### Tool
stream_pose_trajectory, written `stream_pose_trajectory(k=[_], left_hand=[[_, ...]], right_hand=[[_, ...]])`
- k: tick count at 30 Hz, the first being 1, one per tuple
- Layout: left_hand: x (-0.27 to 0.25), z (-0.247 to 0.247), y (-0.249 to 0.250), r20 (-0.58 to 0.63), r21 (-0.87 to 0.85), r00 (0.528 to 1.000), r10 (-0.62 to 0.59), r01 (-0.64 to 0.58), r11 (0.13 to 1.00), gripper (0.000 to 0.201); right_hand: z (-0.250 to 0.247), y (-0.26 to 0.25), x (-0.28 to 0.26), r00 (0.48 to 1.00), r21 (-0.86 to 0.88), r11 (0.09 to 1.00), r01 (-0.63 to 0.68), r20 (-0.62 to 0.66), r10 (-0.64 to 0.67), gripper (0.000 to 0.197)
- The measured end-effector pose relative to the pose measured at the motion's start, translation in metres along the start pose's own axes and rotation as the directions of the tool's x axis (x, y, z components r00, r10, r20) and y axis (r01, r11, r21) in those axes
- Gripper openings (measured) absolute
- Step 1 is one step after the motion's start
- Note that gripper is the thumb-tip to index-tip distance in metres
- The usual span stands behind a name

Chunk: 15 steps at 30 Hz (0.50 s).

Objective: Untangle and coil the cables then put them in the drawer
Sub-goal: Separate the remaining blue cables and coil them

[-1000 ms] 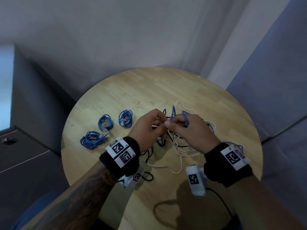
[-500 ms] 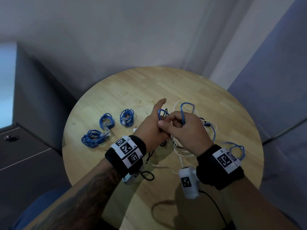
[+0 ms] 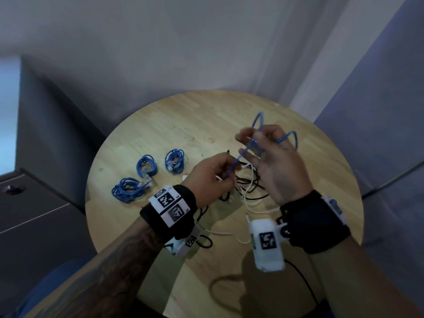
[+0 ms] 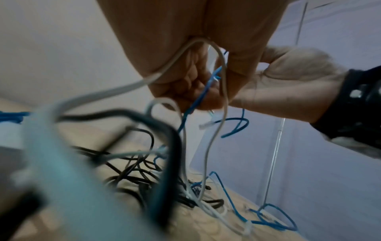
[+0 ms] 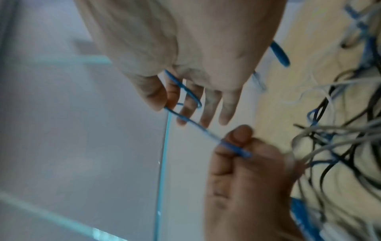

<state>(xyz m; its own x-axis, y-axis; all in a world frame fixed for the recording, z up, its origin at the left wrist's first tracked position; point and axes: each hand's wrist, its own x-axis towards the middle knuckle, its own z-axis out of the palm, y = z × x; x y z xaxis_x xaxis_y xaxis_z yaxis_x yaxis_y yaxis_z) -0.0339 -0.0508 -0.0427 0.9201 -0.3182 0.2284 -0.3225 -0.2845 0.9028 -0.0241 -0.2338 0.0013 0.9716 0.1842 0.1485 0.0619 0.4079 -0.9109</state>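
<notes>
Above the round wooden table (image 3: pixel 160 125), my right hand (image 3: pixel 254 143) is raised and pinches a loose blue cable (image 3: pixel 241 154) between thumb and forefinger. Loops of that cable stick out over and behind its fingers. The cable runs taut down to my left hand (image 3: pixel 218 173), which pinches it lower down. The left wrist view shows the left hand (image 4: pixel 195 81) also gripping a white cable (image 4: pixel 223 78). A tangle of black and white cables (image 3: pixel 249 184) lies under both hands. In the right wrist view, the blue cable (image 5: pixel 198 125) spans from the right hand (image 5: pixel 171 106) to the left hand (image 5: pixel 237 146).
Three coiled blue cables (image 3: pixel 129 189) (image 3: pixel 146 166) (image 3: pixel 174 160) lie on the table's left side. A dark grey cabinet (image 3: pixel 27 214) stands left of the table. Walls close in behind and to the right.
My right hand has lifted up and to the right, drawing the blue cable out of the tangle until it is taut. My left hand stayed low, holding its end.
</notes>
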Motion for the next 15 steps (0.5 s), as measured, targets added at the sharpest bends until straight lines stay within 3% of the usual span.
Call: stream_pose_trajectory(k=[2, 3, 7, 8, 9, 10, 11, 12, 13, 15], left_hand=[[-0.001, 0.001, 0.002, 0.068, 0.067, 0.998, 0.019, -0.023, 0.998, 0.014], [0.0, 0.0, 0.004, 0.079, 0.09, 0.997, 0.001, -0.008, 0.996, 0.011], [0.003, -0.007, 0.001, 0.044, 0.105, 0.996, -0.074, 0.069, 0.992, 0.015], [0.004, -0.008, -0.001, 0.012, 0.105, 0.997, -0.08, 0.078, 0.991, 0.017], [0.005, -0.008, -0.002, -0.03, 0.087, 0.996, -0.083, 0.085, 0.993, 0.016], [0.005, -0.007, -0.001, -0.075, 0.054, 0.994, -0.08, 0.084, 0.995, 0.015], [0.006, -0.006, 0.002, -0.118, 0.011, 0.99, -0.074, 0.076, 0.997, 0.012], [0.006, -0.004, 0.005, -0.153, -0.038, 0.986, -0.073, 0.068, 0.997, 0.011], [0.006, -0.003, 0.009, -0.177, -0.08, 0.982, -0.067, 0.053, 0.995, 0.012], [0.006, -0.002, 0.015, -0.198, -0.09, 0.98, -0.026, 0.009, 0.996, 0.016]], right_hand=[[-0.01, -0.008, 0.005, 0.999, 0.343, 0.938, -0.053, 0.017, 0.051, 0.013], [-0.014, -0.012, 0.006, 0.998, 0.409, 0.911, -0.052, 0.005, 0.055, 0.015], [-0.021, -0.027, 0.008, 0.997, 0.388, 0.922, 0.018, -0.072, 0.011, 0.017], [-0.02, -0.029, 0.007, 0.995, 0.315, 0.948, 0.048, -0.096, -0.018, 0.018], [-0.02, -0.03, 0.006, 0.987, 0.124, 0.987, 0.1, -0.135, -0.083, 0.018], [-0.02, -0.029, 0.004, 0.975, -0.178, 0.972, 0.154, -0.134, -0.179, 0.017], [-0.019, -0.023, 0.001, 0.963, -0.491, 0.85, 0.192, -0.072, -0.259, 0.015], [-0.018, -0.016, -0.002, 0.962, -0.716, 0.668, 0.2, 0.013, -0.273, 0.015], [-0.018, -0.008, -0.005, 0.976, -0.814, 0.553, 0.176, 0.069, -0.209, 0.017], [-0.015, -0.001, -0.008, 0.985, -0.849, 0.5, 0.171, 0.15, -0.081, 0.01]])
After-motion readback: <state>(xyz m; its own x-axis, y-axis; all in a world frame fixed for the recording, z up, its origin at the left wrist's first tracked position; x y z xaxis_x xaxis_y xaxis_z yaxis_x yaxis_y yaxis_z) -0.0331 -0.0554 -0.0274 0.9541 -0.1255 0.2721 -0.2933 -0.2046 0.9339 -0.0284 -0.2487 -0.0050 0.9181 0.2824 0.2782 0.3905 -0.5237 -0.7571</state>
